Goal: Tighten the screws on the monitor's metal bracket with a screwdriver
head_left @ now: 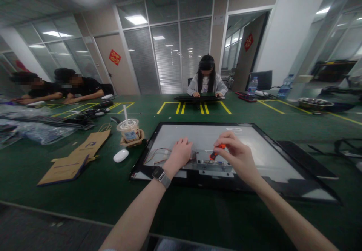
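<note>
A flat display panel (243, 139) with a black frame and a grey back lies on the green table. On its near middle part sits a metal bracket box (203, 157), with thin wires (158, 153) to its left. My right hand (236, 151) pinches an orange and black screwdriver (217, 152), tilted with its lower end down at the box; what the tip touches is too small to tell. My left hand (181, 151), a grey-strapped watch on its wrist, rests on the panel against the box's left end, fingers laid out and slightly bent.
Left of the panel stand an iced drink (128, 129) in a cardboard holder, a white mouse (121, 155) and brown paper bags (76, 154). A dark flat slab (308, 158) lies on the right. Across the table (113, 198) a person (207, 79) handles another dark panel.
</note>
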`<state>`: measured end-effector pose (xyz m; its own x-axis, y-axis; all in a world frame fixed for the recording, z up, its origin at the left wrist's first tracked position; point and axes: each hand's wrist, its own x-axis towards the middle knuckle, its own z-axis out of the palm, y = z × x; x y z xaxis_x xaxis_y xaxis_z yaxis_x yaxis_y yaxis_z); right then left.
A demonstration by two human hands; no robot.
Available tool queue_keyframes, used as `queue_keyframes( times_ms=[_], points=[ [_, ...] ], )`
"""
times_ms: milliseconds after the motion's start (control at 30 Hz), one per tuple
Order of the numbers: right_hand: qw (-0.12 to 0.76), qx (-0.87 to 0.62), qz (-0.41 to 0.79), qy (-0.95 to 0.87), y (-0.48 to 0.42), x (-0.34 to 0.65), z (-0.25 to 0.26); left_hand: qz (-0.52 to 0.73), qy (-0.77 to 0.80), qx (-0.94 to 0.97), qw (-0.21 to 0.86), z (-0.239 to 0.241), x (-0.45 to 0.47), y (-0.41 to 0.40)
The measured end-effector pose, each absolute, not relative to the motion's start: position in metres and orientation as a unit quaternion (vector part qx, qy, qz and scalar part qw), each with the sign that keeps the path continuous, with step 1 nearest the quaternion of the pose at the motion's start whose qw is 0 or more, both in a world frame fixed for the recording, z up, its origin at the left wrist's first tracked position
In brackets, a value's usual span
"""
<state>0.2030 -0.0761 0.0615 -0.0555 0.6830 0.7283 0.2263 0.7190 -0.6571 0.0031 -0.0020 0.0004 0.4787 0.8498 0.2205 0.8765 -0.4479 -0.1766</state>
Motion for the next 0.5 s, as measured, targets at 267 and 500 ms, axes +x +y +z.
queue_keyframes(
  times_ms=[267, 500],
  points=[
    [0.577, -0.340, 0.263, -0.694, -0.0783, 0.2046, 0.0596, -0.041, -0.518, -0.845, 0.124, 0.0003, 0.0046, -0.0001],
    [0.601, -0.317, 0.244, -0.692, -0.0781, 0.2012, 0.0598, -0.058, -0.512, -0.847, 0.132, -0.0045, 0.0031, 0.0015]
  ],
)
